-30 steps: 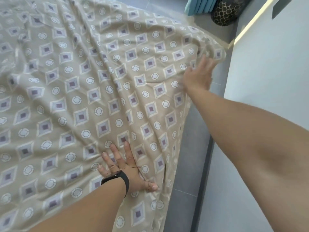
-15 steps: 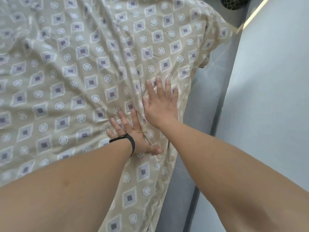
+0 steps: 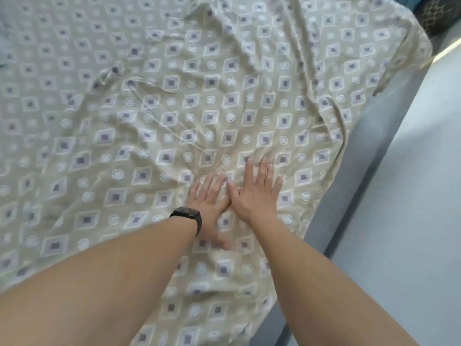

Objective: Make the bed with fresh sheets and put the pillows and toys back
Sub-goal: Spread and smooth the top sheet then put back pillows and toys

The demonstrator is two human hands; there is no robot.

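A beige sheet (image 3: 154, 116) with purple diamonds and white rings covers the bed and hangs over its right edge, with wrinkles across the middle. My left hand (image 3: 212, 203), a black band on its wrist, lies flat on the sheet with fingers spread. My right hand (image 3: 257, 193) presses flat on the sheet beside it, the two hands touching. No pillows or toys are in view.
A grey floor strip (image 3: 354, 186) runs along the bed's right side, next to a pale wall (image 3: 419, 196). A dark patterned object (image 3: 439, 16) sits at the top right corner, past the bed's far corner.
My right hand came back from the sheet's far right corner and now lies flat beside my left hand. The view has shifted so more of the bed shows.
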